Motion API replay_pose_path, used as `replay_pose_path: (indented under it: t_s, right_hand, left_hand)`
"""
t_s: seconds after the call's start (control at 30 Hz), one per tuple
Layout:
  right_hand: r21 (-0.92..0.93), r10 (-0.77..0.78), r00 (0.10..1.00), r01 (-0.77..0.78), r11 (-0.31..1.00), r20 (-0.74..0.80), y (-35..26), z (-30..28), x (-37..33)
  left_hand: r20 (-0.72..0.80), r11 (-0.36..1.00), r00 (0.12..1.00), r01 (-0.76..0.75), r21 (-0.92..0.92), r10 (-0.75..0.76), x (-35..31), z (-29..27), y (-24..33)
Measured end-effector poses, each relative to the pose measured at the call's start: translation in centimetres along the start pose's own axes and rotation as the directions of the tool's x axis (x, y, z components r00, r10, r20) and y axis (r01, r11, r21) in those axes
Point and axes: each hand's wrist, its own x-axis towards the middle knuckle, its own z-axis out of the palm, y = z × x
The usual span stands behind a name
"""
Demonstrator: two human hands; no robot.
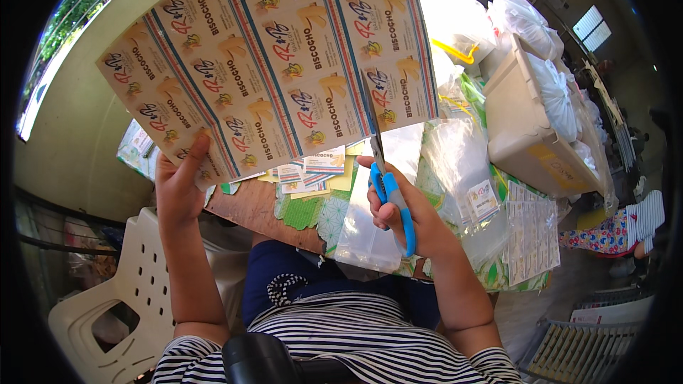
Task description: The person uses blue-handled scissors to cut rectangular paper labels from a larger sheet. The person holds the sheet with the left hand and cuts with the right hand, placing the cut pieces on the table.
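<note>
My left hand (183, 178) pinches the lower left corner of a large sheet of printed labels (274, 64), raised above the table. Rows of identical labels cover it, divided by blue and red stripes. In my right hand (405, 210) is a pair of scissors (390, 199) with blue and grey handles. Their blades reach up into the sheet's lower edge, along a stripe near its right side. Below the sheet, a pile of cut labels (313, 174) lies on the table, partly hidden by it.
Clear plastic bags (370, 238) and more label sheets (532, 235) lie on the patterned table cover (302, 210). A beige bin (519, 124) of filled plastic bags stands at the right. A white plastic chair (131, 270) is at my left. Another person (612, 231) is at far right.
</note>
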Motion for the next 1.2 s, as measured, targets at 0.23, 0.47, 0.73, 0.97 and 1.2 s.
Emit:
replay_pose_path:
  t_s: [0.23,0.47,0.73,0.97,1.2]
  right_hand:
    - [0.016,0.051,0.998,-0.050,0.999,-0.044,-0.2,0.2,0.0]
    - [-0.110,0.067,0.996,-0.073,0.991,-0.057,-0.4,0.2,-0.1]
    - [-0.122,-0.076,0.988,0.059,0.991,-0.136,0.9,0.6,0.4]
    - [-0.102,-0.017,0.989,0.002,0.995,-0.144,0.8,0.6,0.6]
    - [-0.126,-0.038,0.987,0.018,0.992,-0.154,0.6,0.3,0.5]
  left_hand:
    - [-0.015,1.000,1.000,0.017,0.000,-0.017,-0.1,0.2,0.0]
    - [-0.031,0.998,0.998,0.049,0.049,-0.048,-0.4,0.0,-0.1]
    - [0.028,0.992,0.997,0.070,0.101,-0.074,-0.7,0.0,-0.5]
    - [0.017,0.993,0.993,0.114,0.006,-0.114,-0.8,0.5,-0.8]
    - [0.033,0.991,0.992,0.120,0.064,-0.122,-0.7,0.4,-1.2]
